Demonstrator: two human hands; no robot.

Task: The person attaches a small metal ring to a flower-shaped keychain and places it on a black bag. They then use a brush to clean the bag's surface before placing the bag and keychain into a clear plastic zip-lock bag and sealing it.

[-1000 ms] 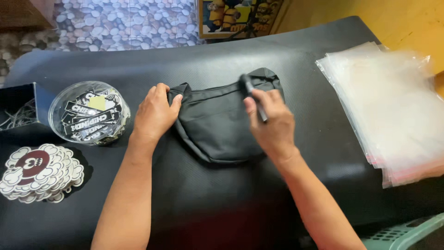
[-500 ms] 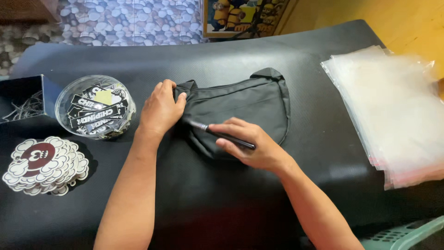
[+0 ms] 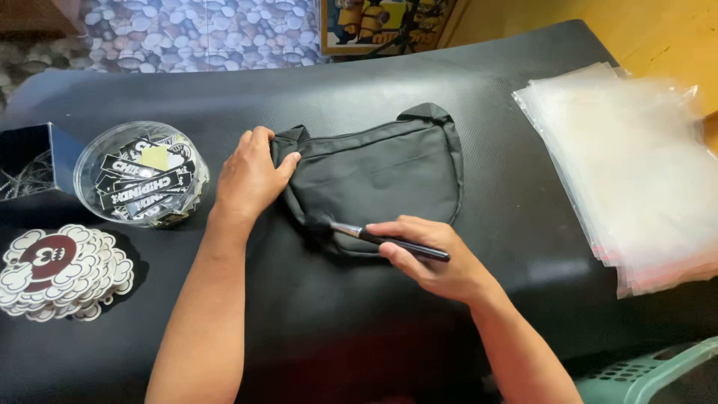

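A black bag [image 3: 378,179] lies flat in the middle of the black table [image 3: 523,247]. The left hand [image 3: 250,176] rests on the bag's left end, fingers spread and pressing down, thumb on the cloth. The right hand [image 3: 434,258] pinches a small brush [image 3: 374,238] with a black handle. The brush's dark tip touches the bag's lower left edge.

Near the table's left edge stands a round clear tub [image 3: 142,176] full of black labels. Beside it, at the very edge, is a dark box [image 3: 30,161] with thin metal bits inside. A pile of round white and red stickers [image 3: 56,271] sits at the front left corner. A stack of clear plastic bags [image 3: 636,172] lies along the right edge.
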